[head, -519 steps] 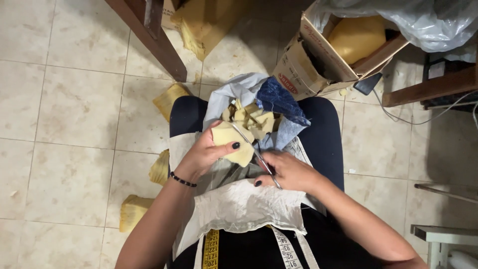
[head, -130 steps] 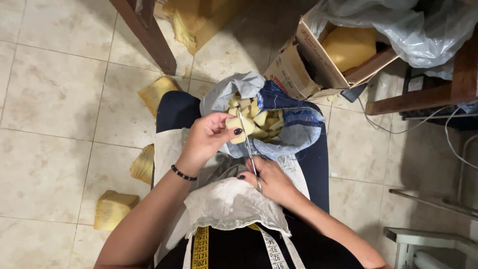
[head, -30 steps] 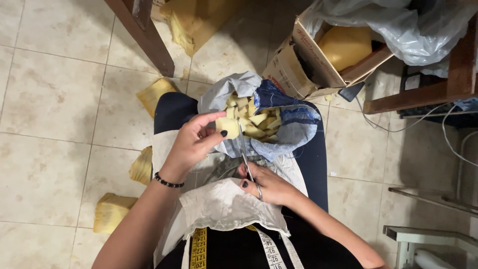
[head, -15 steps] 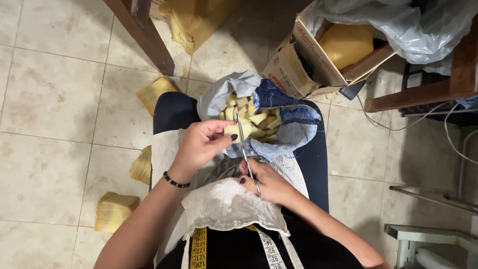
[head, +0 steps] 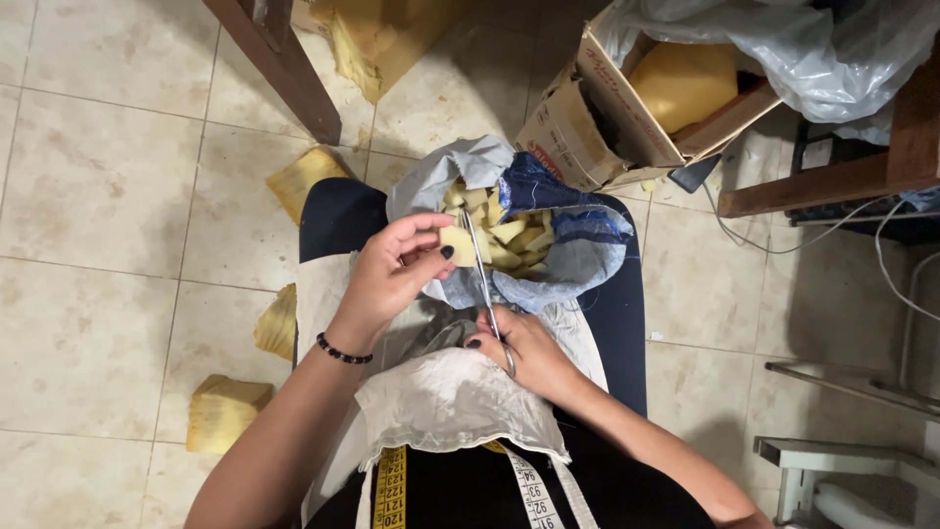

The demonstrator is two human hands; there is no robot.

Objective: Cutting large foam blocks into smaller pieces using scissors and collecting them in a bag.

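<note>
Scissors [head: 483, 284] upright, blades away from the body

Warm, moderately bright indoor light from above. Soft shadows fall on the tiled floor [head: 108, 186] beside the legs and beneath the wooden beam [head: 279, 64]. Mild glare marks the plastic bag [head: 822, 49]. Focus is sharp at centre; the hands show slight motion blur, and straight lines bow near the edges.

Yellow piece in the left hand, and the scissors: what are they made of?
The yellow piece looks like soft foam: matte, spongy, cut in blocky chunks like those filling the cloth bag. The scissors seem bare metal: thin, grey, slightly shiny blades; handles hidden in the right hand.
</note>
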